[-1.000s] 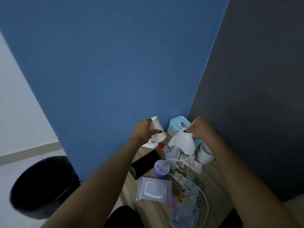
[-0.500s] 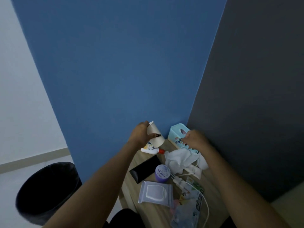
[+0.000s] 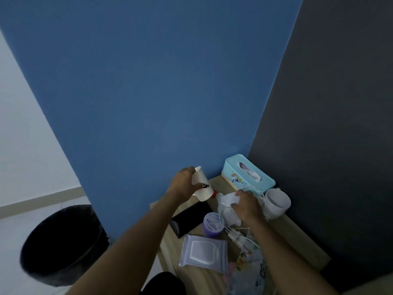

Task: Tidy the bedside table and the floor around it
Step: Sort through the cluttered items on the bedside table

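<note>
Since a second ago the right hand has come down from chest height to the bedside table, bringing the crumpled white tissue with it; the wad now rests on the tabletop beside the white mug; judgement: rubbish is being gathered, not yet binned. The left hand keeps the paper cup lifted and tilted above the table's rear left corner; its fingers are wrapped closed round the cup wall. The right fingers are curled narrow over the tissue, pressing or bunching it; whether it is fully gripped cannot be told. The black bin stands on the floor, well apart to the left; the wipes pack, purple jar and tissue box remain on the table.
</note>
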The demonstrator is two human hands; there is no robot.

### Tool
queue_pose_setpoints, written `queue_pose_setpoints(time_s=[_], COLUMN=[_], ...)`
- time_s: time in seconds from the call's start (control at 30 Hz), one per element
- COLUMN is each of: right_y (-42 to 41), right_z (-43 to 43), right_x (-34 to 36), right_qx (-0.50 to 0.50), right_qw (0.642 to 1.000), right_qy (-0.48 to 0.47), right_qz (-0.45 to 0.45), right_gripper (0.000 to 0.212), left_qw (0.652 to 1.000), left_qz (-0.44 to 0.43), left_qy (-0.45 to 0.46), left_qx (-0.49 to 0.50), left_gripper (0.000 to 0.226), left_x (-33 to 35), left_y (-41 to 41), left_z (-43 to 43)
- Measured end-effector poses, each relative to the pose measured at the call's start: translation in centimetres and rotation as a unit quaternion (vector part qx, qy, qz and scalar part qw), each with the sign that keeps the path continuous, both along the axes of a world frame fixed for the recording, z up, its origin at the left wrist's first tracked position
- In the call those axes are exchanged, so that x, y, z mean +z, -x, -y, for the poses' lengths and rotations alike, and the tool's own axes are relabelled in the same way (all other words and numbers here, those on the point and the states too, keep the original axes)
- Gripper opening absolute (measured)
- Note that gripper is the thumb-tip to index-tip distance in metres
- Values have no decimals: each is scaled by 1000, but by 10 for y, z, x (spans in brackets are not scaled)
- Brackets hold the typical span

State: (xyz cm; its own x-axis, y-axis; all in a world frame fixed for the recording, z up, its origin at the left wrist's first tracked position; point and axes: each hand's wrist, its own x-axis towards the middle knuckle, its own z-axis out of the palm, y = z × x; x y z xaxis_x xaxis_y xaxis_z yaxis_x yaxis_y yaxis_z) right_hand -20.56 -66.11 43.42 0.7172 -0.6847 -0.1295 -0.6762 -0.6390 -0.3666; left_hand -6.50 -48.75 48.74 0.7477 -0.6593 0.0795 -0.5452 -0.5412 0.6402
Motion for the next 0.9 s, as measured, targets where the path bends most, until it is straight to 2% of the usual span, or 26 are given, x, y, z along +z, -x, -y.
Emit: queue_pose_setpoints(time_s=[0.13,0.33,0.43,0.5,0.7,0.8,0.9], right_y=[-7,-20,-33,-43,-63,-61,-58], right_z=[3,14,17,16,8,2,-1], right_x=[-21,-20,-5,-1,-24,-43,-53], right_qx=[9,-11,-25,4,102,92,70], right_qw=[999,997,995,994,994,994,995], right_qy=[13,76,87,92,14,6,54], right_qz=[-37,-11,51,62,-23,-59,-40], right_gripper=[53,24,29,34,31,29,23], left_qw=[1000,1000,1000,1000,999,999,999], left_qz=[-5,-12,-19,-20,-25,-29,-38], left_qy=[1,-8,-9,-11,-21,-27,-28], left_qx=[-5,-1,0,1,-4,2,7], left_gripper=[44,46,47,48,48,49,48], left_x=[-13,-27,-32,-35,-41,-46,-49], left_y=[-5,-13,-14,-13,-15,-19,-22], left_z=[3,3,4,6,4,-2,-5])
